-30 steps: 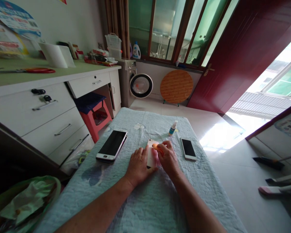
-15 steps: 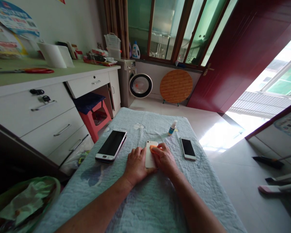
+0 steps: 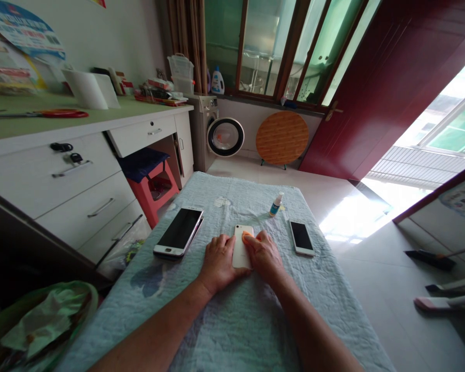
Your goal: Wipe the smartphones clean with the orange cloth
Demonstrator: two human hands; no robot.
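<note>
A white smartphone [image 3: 239, 254] lies back side up on the cloth-covered table, its camera at the upper left corner. My left hand [image 3: 219, 263] grips it along the left edge, with the thumb across the bottom. Pinched in my right hand [image 3: 266, 256] is an orange cloth [image 3: 247, 235], pressed against the upper right of the phone's back; the fingers hide part of both. To the left, a large white phone [image 3: 179, 231] rests screen up on another device. A smaller white phone [image 3: 301, 237] lies screen up to the right. Beyond it stands a small spray bottle [image 3: 276, 204].
A light blue quilted cloth [image 3: 256, 186] covers the table. On the left are a desk with drawers [image 3: 73, 181], a red stool [image 3: 149, 196] and a green bin [image 3: 89, 305] with rubbish. A washing machine [image 3: 201, 134] with its door open stands behind, beside a round wooden board [image 3: 282, 137].
My right hand has shifted slightly right with the orange cloth on the phone's back, and its fingers lie flatter. My left hand keeps its hold on the phone.
</note>
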